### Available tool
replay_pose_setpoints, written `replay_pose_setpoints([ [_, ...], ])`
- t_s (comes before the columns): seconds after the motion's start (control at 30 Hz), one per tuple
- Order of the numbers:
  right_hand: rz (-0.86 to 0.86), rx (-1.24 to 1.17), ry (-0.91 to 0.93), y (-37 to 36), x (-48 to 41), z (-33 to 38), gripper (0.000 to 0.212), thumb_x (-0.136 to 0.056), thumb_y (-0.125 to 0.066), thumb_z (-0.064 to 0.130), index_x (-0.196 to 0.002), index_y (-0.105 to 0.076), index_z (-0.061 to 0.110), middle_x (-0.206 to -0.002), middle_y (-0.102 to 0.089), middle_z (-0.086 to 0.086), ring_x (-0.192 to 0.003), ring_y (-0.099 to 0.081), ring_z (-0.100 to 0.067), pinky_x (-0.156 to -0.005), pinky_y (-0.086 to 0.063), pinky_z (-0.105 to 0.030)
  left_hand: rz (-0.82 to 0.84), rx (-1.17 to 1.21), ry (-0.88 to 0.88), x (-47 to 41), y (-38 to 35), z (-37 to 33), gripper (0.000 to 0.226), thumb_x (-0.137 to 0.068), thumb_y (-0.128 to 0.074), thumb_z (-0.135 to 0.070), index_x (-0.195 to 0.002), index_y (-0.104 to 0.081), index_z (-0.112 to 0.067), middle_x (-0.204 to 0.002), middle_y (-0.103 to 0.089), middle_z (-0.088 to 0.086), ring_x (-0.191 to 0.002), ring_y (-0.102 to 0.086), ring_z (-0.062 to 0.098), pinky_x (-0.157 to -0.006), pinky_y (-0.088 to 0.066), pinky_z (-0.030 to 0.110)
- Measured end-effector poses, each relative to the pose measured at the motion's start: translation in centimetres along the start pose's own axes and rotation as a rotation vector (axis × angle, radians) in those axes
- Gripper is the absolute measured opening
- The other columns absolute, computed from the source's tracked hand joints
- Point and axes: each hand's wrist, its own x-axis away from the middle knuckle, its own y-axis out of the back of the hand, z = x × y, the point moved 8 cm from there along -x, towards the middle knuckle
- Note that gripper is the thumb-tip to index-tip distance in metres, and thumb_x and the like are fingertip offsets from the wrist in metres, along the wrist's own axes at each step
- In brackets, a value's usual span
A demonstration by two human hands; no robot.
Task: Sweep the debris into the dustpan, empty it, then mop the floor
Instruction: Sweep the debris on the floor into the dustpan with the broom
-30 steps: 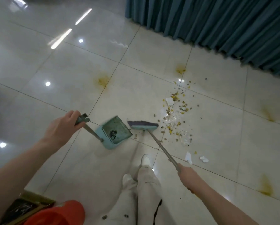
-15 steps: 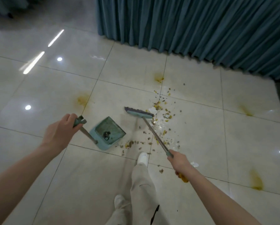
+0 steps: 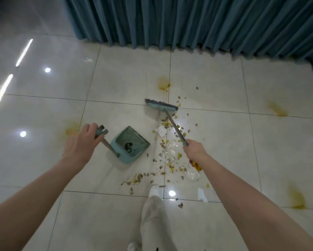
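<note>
The left hand [image 3: 83, 142] grips the dustpan [image 3: 130, 144] handle; the right hand [image 3: 194, 151] grips the broom [image 3: 161, 106]. Debris [image 3: 168, 156] lies just right of the pan (mouth facing it), so short, low strokes leftward should work best.

dim indoor light; ceiling-lamp glare spots on glossy floor [image 3: 43, 109]; wide-angle edge bending; slightly soft.

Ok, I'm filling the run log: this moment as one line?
phase: sweeping | left hand: grips dustpan handle | right hand: grips broom handle | broom head: beyond debris | dustpan: on floor, nearly empty
</note>
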Motion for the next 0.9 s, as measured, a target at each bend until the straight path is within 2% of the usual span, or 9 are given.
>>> replay_pose_setpoints([
  [0.1,-0.006,0.001,-0.014,0.3,-3.5,0.9,0.040,-0.103,-0.035,0.016,-0.142,-0.044,0.022,-0.089,-0.058,-0.008,-0.053,-0.055,-0.019,-0.037,-0.045,-0.026,0.008,0.016,-0.008,-4.1,-0.2,-2.2,0.025,-0.094,-0.055,-0.034,-0.099,-0.051,-0.009,-0.088,-0.054,0.008,-0.057,-0.049,0.027,-0.047,-0.035,0.033],
  [0.23,0.013,0.033,-0.064,-0.1,-6.2,1.1,0.038,-0.103,-0.033,0.015,-0.138,-0.046,0.017,-0.100,-0.061,-0.012,-0.068,-0.060,-0.023,-0.057,-0.059,-0.036,0.000,0.019,-0.026,-8.1,-0.3,-4.1,0.025,-0.094,-0.053,-0.036,-0.099,-0.049,-0.011,-0.088,-0.053,0.006,-0.056,-0.047,0.027,-0.047,-0.035,0.033],
  [0.37,0.030,0.120,-0.075,-0.7,-6.3,-0.2,0.038,-0.100,-0.033,0.014,-0.136,-0.046,0.015,-0.093,-0.057,-0.008,-0.080,-0.062,-0.025,-0.060,-0.055,-0.032,-0.027,0.032,-0.087,-10.5,0.0,-6.2,0.025,-0.093,-0.056,-0.031,-0.097,-0.051,-0.008,-0.086,-0.053,0.009,-0.053,-0.039,0.023,-0.047,-0.027,0.030],
  [0.43,0.047,0.151,-0.085,-0.9,-4.7,-1.5,0.038,-0.100,-0.033,0.013,-0.136,-0.044,0.014,-0.092,-0.058,-0.008,-0.081,-0.063,-0.026,-0.060,-0.055,-0.033,-0.027,0.021,-0.113,-11.1,0.2,-6.8,0.025,-0.093,-0.057,-0.031,-0.097,-0.050,-0.007,-0.085,-0.053,0.010,-0.053,-0.038,0.023,-0.048,-0.029,0.031],
  [0.53,0.068,0.159,-0.080,-1.4,-1.1,-3.9,0.040,-0.101,-0.030,0.014,-0.140,-0.040,0.014,-0.100,-0.062,-0.011,-0.080,-0.062,-0.025,-0.064,-0.057,-0.036,-0.018,0.019,-0.162,-11.8,0.6,-7.0,0.024,-0.092,-0.058,-0.030,-0.096,-0.050,-0.008,-0.084,-0.055,0.010,-0.052,-0.042,0.025,-0.047,-0.035,0.032],
  [0.6,0.081,0.175,-0.083,-1.5,1.3,-5.4,0.037,-0.101,-0.030,0.015,-0.137,-0.042,0.017,-0.096,-0.060,-0.008,-0.077,-0.060,-0.023,-0.067,-0.057,-0.037,-0.011,0.008,-0.188,-12.2,1.0,-6.8,0.023,-0.092,-0.059,-0.031,-0.095,-0.050,-0.009,-0.083,-0.055,0.008,-0.051,-0.046,0.026,-0.046,-0.037,0.032],
  [0.67,0.087,0.106,-0.118,-1.3,3.1,-6.3,0.037,-0.102,-0.033,0.020,-0.137,-0.043,0.023,-0.090,-0.058,-0.004,-0.070,-0.058,-0.021,-0.061,-0.057,-0.036,-0.004,-0.007,-0.229,-12.7,1.6,-6.3,0.023,-0.091,-0.060,-0.031,-0.095,-0.050,-0.010,-0.084,-0.055,0.008,-0.051,-0.048,0.026,-0.047,-0.036,0.031],
  [0.77,0.047,-0.009,-0.140,0.0,4.5,-5.8,0.038,-0.103,-0.036,0.027,-0.141,-0.042,0.030,-0.083,-0.058,-0.003,-0.057,-0.058,-0.017,-0.043,-0.053,-0.028,-0.012,-0.014,-0.277,-14.2,2.6,-4.8,0.024,-0.090,-0.060,-0.034,-0.094,-0.050,-0.013,-0.086,-0.056,0.006,-0.055,-0.055,0.031,-0.048,-0.039,0.032],
  [0.9,-0.008,-0.113,-0.145,1.8,4.0,-2.4,0.037,-0.104,-0.035,0.026,-0.140,-0.044,0.026,-0.084,-0.058,-0.006,-0.054,-0.054,-0.017,-0.040,-0.049,-0.026,-0.001,-0.019,-0.370,-17.3,3.5,-3.7,0.026,-0.087,-0.065,-0.034,-0.089,-0.049,-0.014,-0.084,-0.058,0.006,-0.053,-0.056,0.032,-0.045,-0.042,0.033],
])
